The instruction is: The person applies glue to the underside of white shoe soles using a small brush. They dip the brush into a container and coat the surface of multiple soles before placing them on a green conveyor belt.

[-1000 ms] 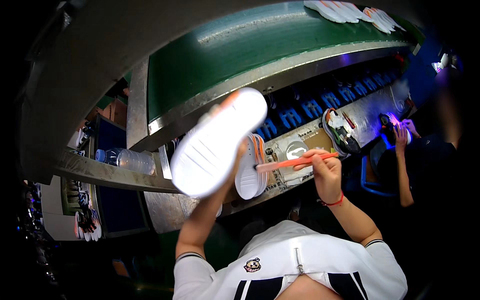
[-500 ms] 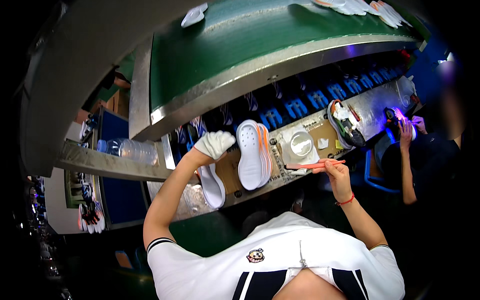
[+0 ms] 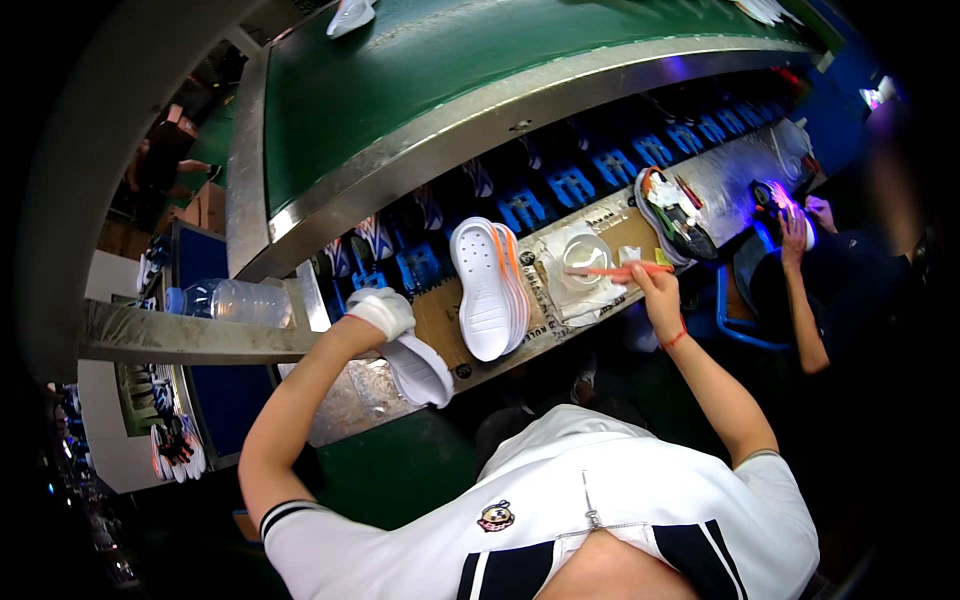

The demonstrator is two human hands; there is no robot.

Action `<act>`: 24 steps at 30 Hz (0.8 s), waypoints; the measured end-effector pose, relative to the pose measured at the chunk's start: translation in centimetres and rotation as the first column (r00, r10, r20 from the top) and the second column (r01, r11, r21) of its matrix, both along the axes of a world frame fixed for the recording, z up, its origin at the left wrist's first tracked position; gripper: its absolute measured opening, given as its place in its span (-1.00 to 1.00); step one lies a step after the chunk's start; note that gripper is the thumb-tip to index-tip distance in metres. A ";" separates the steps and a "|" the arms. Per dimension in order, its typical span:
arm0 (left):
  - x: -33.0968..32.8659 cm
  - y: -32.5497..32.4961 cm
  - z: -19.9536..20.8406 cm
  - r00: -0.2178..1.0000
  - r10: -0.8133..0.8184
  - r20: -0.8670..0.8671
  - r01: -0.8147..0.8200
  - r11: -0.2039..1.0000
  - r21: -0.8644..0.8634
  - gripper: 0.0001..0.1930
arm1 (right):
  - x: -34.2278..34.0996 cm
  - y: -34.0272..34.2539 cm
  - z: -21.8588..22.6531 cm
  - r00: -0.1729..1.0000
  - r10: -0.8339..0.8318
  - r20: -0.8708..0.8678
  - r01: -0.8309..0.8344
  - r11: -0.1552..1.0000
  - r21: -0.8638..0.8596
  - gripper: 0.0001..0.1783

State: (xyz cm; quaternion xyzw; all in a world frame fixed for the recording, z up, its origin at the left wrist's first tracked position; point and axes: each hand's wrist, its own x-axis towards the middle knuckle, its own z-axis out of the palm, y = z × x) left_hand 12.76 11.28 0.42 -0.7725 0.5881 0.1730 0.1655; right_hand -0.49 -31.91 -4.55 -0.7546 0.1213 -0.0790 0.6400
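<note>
Two hands of one person are working in the head view. The left hand [image 3: 383,312], in a white cloth glove, is curling its fingers closed around the upper end of one white, raised-rim shoe sole [image 3: 425,375], which is tilting at the bench's left. The bare right hand [image 3: 655,298] is pinching one slim, orange-handled brush [image 3: 612,270] between nearly closed fingers, its tip hovering over one round, pale bowl [image 3: 588,240]. This bowl is containing something whitish, hard to identify, and is resting on one wrinkled white sheet [image 3: 580,308].

Between the hands, one stack of at least two white soles with orange side bands [image 3: 485,295] is lying on flat brown cardboard [image 3: 437,310]; its top sole is showing small round holes above and ridges below. One grey-and-black shoe [image 3: 680,235] is holding crumpled white paper [image 3: 663,195]. One clear, ribbed plastic bottle with a blue cap [image 3: 250,303] is showing at far left.
</note>
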 end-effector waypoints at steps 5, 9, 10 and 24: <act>-3.4 -1.2 6.8 0.737 0.523 -0.428 -0.641 0.741 -0.200 -0.46 | 3.4 -2.4 -5.8 0.994 -0.097 0.049 0.106 0.959 -0.263 -0.68; -7.2 -0.6 2.5 0.090 0.246 -0.965 -0.981 0.187 -0.044 -0.36 | 4.7 -1.2 -6.1 0.998 -0.055 0.020 0.059 0.945 -0.323 -0.70; -8.0 -1.3 1.3 0.043 0.125 -0.991 -0.992 0.123 -0.027 -0.35 | 4.7 -1.0 -5.6 0.999 -0.045 0.010 0.045 0.937 -0.346 -0.70; -11.1 -10.9 -7.9 -0.389 -0.712 -0.584 -0.767 -0.101 0.634 -0.42 | 3.9 -2.2 -1.7 0.996 -0.039 0.076 0.062 0.943 -0.326 -0.70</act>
